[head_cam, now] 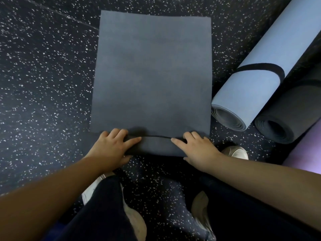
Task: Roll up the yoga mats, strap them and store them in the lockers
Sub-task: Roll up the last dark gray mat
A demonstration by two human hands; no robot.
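A grey mat (151,72) lies flat on the speckled floor (43,75), its near end rolled. The left hand (111,145) and right hand (196,146) grip that roll. At right lie a strapped blue roll (257,75) and a dark roll (295,108).

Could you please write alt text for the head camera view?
Both hands, left hand and right hand, grip the near rolled edge of a dark blue mat lying flat on speckled floor. A strapped light blue roll and a dark roll lie right.
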